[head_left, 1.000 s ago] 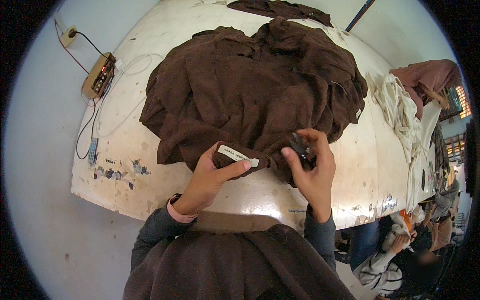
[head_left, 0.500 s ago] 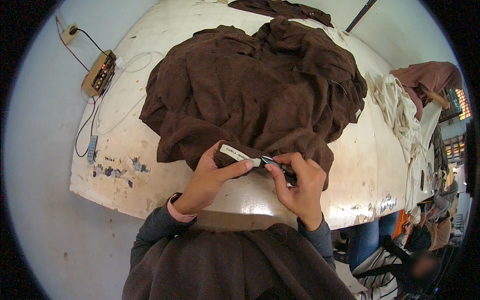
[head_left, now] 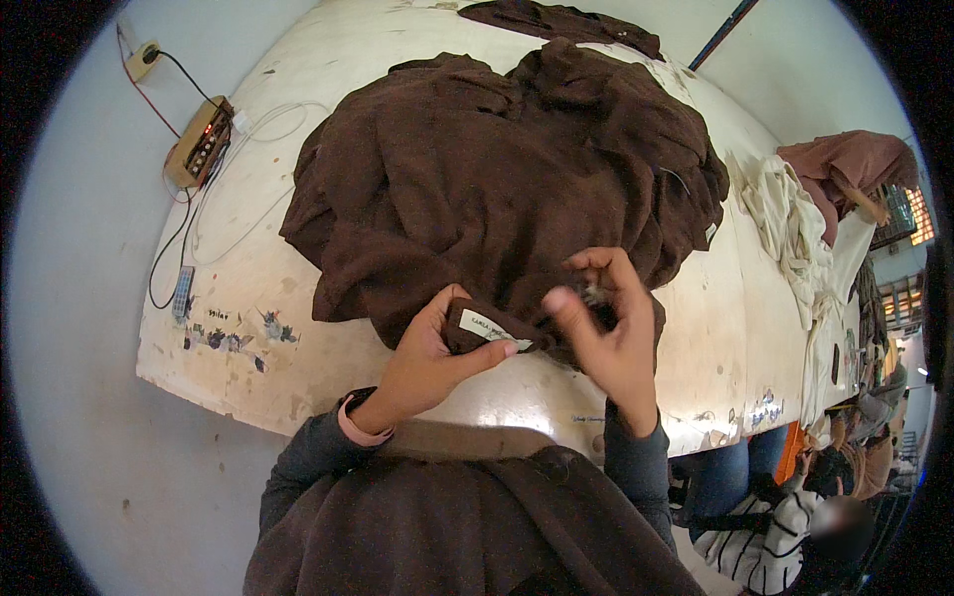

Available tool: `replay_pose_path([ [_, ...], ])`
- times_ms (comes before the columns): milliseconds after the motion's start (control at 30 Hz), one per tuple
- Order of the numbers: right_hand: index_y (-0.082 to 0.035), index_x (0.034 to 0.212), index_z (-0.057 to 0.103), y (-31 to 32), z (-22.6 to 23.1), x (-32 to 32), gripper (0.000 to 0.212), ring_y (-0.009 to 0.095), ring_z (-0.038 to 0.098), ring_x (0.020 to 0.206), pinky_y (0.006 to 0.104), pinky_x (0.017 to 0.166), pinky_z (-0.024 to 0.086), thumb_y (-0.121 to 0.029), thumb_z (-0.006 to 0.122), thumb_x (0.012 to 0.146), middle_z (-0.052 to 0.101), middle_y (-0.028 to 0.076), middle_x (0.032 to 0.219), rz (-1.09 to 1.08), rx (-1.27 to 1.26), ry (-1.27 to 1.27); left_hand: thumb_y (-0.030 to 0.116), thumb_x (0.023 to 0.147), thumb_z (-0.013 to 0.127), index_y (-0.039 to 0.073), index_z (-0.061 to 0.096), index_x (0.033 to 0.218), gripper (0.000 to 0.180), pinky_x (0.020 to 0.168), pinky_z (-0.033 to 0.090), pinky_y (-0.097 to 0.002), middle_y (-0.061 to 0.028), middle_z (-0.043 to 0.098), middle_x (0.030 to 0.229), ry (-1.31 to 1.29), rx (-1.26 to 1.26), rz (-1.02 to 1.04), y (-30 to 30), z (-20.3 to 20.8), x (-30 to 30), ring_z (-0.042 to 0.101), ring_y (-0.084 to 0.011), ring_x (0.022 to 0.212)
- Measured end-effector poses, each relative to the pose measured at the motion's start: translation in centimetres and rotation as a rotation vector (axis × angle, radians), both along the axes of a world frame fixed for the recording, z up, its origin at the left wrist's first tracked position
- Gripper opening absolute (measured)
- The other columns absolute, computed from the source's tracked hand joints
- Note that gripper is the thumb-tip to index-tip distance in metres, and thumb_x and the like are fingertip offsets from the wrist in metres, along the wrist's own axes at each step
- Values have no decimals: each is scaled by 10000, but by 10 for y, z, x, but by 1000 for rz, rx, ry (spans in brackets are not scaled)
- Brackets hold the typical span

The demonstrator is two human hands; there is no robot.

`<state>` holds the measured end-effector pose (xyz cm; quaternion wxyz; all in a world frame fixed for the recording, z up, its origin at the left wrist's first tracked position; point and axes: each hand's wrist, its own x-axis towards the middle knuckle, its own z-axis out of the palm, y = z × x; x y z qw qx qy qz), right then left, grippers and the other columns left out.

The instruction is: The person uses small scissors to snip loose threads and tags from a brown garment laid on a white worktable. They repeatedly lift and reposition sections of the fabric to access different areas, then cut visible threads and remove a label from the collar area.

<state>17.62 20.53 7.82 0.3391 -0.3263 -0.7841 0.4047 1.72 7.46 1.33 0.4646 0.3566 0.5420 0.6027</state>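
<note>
A dark brown cloth garment (head_left: 477, 159) lies bunched over the middle of the white table. My left hand (head_left: 427, 353) pinches its near edge, thumb on top beside a white sewn-in label (head_left: 487, 328). To the right of the label, my right hand (head_left: 616, 338) is raised over the cloth, smeared by motion. Its thumb and forefinger stand apart, and small dark thread snips (head_left: 597, 295) lie against the curled fingers, mostly hidden and blurred.
More dark brown cloth (head_left: 566, 25) lies at the table's far edge. A brown power box (head_left: 201, 144) with cables and a grey remote (head_left: 183, 292) are on the left. White cloth (head_left: 795, 228) hangs over the right side, where other people (head_left: 770, 536) sit or work.
My right hand has lifted the snips away from the label, up and to the right, its thumb and forefinger spreading. My left hand still holds the labelled edge, now slightly tilted.
</note>
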Motion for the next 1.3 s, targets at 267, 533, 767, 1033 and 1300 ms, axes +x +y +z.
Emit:
replay_pose_path([
  [267,-98,1026,722,1,-22,-10,302,288,674,728,361,660,518,-102,734,724,689,86,872,324,171,-122,164,896,833,31,589,1109,350,776,477,-242,-7,666,954,162,47,-116,0,-5,2,587,-61,880],
  [533,-109,1034,677,-3,-3,-34,262,292,689,728,374,659,516,-196,752,798,682,71,829,186,410,-70,169,895,833,15,603,1145,373,830,513,-269,-46,700,1015,137,137,-125,5,-8,5,620,-76,946],
  [767,-34,957,604,-25,8,-5,292,177,631,622,303,592,485,-232,805,882,645,87,702,176,158,-255,110,853,839,30,566,980,311,678,477,-283,-62,648,837,293,113,19,3,-6,2,584,-81,769],
  [1033,-43,912,643,-31,0,-4,261,236,656,587,318,586,485,-212,829,843,678,103,712,189,375,-284,45,817,805,19,524,913,298,624,431,-309,-90,563,733,310,151,5,4,0,1,544,-117,678],
  [1300,-109,923,630,-25,-6,0,238,223,629,551,347,557,410,-291,780,890,676,41,699,237,477,-258,8,798,782,9,538,924,275,622,428,-323,-111,570,720,338,105,-35,4,2,1,571,-132,679],
])
